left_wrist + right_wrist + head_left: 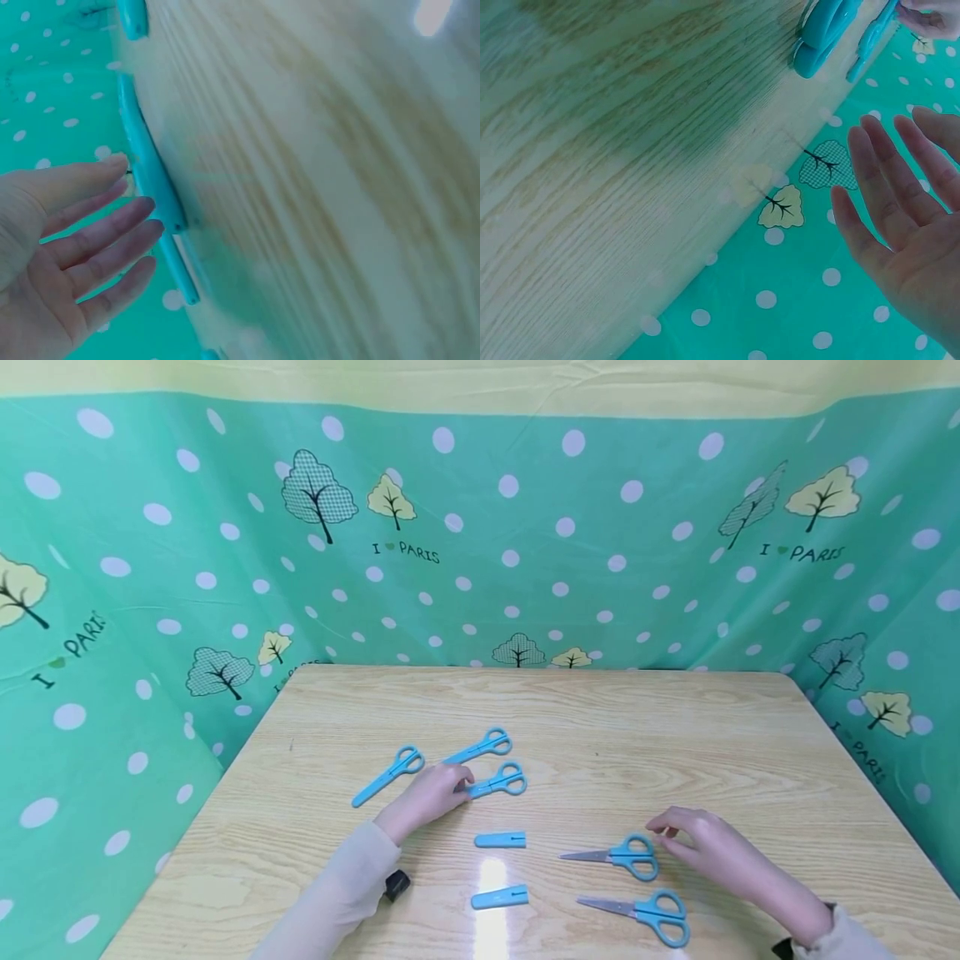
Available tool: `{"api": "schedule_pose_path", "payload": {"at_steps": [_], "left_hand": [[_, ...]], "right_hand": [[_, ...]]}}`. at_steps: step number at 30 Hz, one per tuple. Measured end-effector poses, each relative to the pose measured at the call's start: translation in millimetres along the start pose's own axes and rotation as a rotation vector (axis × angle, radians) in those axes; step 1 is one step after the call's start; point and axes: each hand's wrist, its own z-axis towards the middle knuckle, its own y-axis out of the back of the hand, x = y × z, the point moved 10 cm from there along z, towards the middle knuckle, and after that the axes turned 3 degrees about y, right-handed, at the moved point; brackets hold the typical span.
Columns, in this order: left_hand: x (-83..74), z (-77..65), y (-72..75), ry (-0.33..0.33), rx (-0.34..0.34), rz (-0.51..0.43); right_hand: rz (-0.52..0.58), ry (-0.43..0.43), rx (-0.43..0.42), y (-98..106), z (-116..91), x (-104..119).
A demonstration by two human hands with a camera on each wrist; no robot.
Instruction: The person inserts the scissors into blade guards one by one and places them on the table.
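Observation:
My left hand (431, 792) is at the sheathed blue scissors (498, 780), its fingers overlapping the sheath end in the head view. In the left wrist view its fingers are loosely spread beside the blue sheath (150, 165), not closed round it. Two more sheathed scissors lie close by, one pair (388, 775) to the left and another pair (480, 746) just behind. My right hand (701, 839) hovers with relaxed fingers next to the handles of bare-bladed scissors (630, 857), holding nothing. A second bare-bladed pair (651, 913) lies nearer to me, blades pointing left.
Two loose blue sheaths, one farther (500, 840) and one nearer (500, 897), lie mid-table between my arms. The wooden table (675, 735) ends against a green dotted curtain (525, 527) at the back and sides.

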Motion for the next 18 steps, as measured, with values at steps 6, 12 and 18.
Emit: {"api": "schedule_pose_path", "payload": {"at_steps": [6, 12, 18], "left_hand": [[-15.9, -6.6, 6.0, -0.059, -0.011, -0.015], [-34.8, -14.0, 11.4, -0.1, -0.002, -0.05], [-50.3, -21.0, 11.7, -0.146, 0.016, -0.053]], "right_hand": [[-0.012, -0.009, 0.012, -2.2, 1.1, -0.5], [-0.004, -0.008, 0.042, -5.6, 4.7, 0.8], [0.008, -0.027, 0.079, -10.7, 7.9, 1.0]]}}
